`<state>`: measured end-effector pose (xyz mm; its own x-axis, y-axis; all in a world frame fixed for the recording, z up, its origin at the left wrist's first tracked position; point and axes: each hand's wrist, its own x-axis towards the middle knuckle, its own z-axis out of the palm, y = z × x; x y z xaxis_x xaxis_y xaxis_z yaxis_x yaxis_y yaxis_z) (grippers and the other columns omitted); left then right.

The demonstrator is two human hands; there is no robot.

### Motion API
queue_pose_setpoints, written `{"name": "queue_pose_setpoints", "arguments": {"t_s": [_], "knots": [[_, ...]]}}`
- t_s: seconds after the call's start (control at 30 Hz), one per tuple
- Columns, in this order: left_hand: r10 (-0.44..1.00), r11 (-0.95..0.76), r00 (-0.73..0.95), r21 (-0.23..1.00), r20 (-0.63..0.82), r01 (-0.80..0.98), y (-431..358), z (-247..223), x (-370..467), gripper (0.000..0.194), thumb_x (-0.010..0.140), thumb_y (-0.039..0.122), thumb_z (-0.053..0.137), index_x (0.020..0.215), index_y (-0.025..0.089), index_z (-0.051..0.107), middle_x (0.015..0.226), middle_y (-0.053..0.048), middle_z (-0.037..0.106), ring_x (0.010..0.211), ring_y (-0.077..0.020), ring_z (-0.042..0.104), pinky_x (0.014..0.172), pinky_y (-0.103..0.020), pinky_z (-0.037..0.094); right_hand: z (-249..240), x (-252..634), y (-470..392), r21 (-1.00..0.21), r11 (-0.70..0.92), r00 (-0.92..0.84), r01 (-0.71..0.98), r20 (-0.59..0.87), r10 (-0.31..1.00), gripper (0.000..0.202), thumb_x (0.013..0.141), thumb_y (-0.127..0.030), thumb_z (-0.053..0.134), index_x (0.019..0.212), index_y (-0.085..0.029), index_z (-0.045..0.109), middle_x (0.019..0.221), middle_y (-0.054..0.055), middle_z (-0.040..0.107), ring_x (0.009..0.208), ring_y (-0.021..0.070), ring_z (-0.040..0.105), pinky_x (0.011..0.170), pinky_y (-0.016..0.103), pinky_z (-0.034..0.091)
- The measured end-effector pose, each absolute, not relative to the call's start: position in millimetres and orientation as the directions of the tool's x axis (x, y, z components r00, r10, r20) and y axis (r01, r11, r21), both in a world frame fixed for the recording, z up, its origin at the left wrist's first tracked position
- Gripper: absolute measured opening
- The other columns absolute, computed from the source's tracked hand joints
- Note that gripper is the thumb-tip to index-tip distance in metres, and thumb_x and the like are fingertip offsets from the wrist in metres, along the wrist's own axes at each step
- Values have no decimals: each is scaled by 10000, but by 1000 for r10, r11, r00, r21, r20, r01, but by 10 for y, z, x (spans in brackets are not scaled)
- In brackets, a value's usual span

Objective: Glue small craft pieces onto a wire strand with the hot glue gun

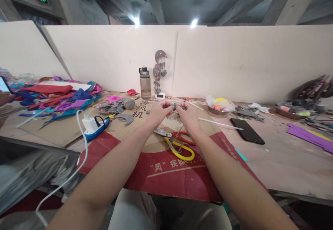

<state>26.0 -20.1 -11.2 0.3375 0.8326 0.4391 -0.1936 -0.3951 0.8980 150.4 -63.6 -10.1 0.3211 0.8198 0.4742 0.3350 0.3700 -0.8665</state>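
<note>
My left hand [160, 111] and my right hand [187, 113] meet over the cardboard, fingertips pinched together. Between them is a small dark grey-green piece [174, 106], too small to make out well; both hands appear to grip it. Thin grey string hangs below the fingers. Just under my hands lie scissors with yellow handles [185, 153] and another pair with red handles [184, 133]. The printed cardboard sheet [166, 179], tan and dark red, lies beneath. Left of my left hand are a grey felt crescent [126, 119] and a ball of grey yarn [129, 103].
A bottle [145, 84] and a small clock [160, 95] stand behind, near a hanging felt ornament [161, 54]. A phone [247, 131] lies right. Left are a power strip [96, 131] with a white cable and coloured felt scraps [54, 91]. A bowl [218, 110] sits back right.
</note>
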Motion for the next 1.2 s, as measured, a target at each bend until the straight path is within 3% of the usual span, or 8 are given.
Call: {"name": "queue_pose_setpoints", "arguments": {"t_s": [0.17,0.23,0.47,0.6,0.7,0.8,0.97,1.2], "knots": [[844,-155,441,926,305,-343,-262,8,202,366,642,202,712,983,127,602,690,-32,646,598,-133,611,539,-241,409,-65,1561,-661,-879,327,357,348,447,820,95,680,-287,535,686,-195,560,573,-55,503,518,96,388,506,229,289],[857,-106,448,937,256,-334,-257,28,180,346,649,206,696,972,119,611,724,-53,656,626,-144,630,525,-233,402,-58,1576,-665,-876,328,345,354,448,825,86,675,-280,531,670,-197,553,562,-58,490,511,93,383,505,229,287],[915,-269,229,924,334,-273,-110,-37,141,142,645,162,659,781,124,661,679,-20,610,479,-39,420,444,-189,275,-97,1620,-614,-879,286,276,382,404,872,65,665,-270,528,658,-207,542,513,-65,461,475,95,360,469,232,240],[940,-268,148,935,306,-231,-92,-41,104,60,678,190,608,702,141,634,541,39,461,422,-32,296,414,-187,200,-93,1631,-610,-882,281,266,379,395,879,51,657,-261,526,657,-214,544,521,-66,465,471,95,361,466,233,246],[945,-286,108,941,308,-180,-99,-42,94,97,708,237,619,757,158,646,493,69,365,404,-38,241,406,-189,177,-79,1623,-626,-887,275,260,370,383,886,45,648,-257,531,652,-215,544,516,-68,458,469,95,356,464,233,243],[930,-305,156,935,333,-182,-94,-46,107,185,715,288,657,854,166,667,511,73,380,414,-42,265,419,-190,217,-88,1625,-626,-884,281,244,373,385,890,60,649,-265,535,664,-209,551,525,-68,465,477,94,365,474,228,252],[839,-399,361,911,408,-103,-95,-37,112,271,697,412,701,739,144,700,673,-19,603,542,-77,448,503,-218,348,-146,1672,-581,-844,285,186,454,403,896,89,671,-295,540,684,-207,547,538,-66,483,484,98,384,483,229,269],[783,-528,460,838,418,137,-120,-41,82,218,670,248,658,842,157,757,623,-14,645,553,-108,508,524,-225,367,-141,1685,-599,-627,285,105,725,509,854,102,714,-294,551,740,-201,585,607,-33,555,551,119,462,551,241,295]]}}
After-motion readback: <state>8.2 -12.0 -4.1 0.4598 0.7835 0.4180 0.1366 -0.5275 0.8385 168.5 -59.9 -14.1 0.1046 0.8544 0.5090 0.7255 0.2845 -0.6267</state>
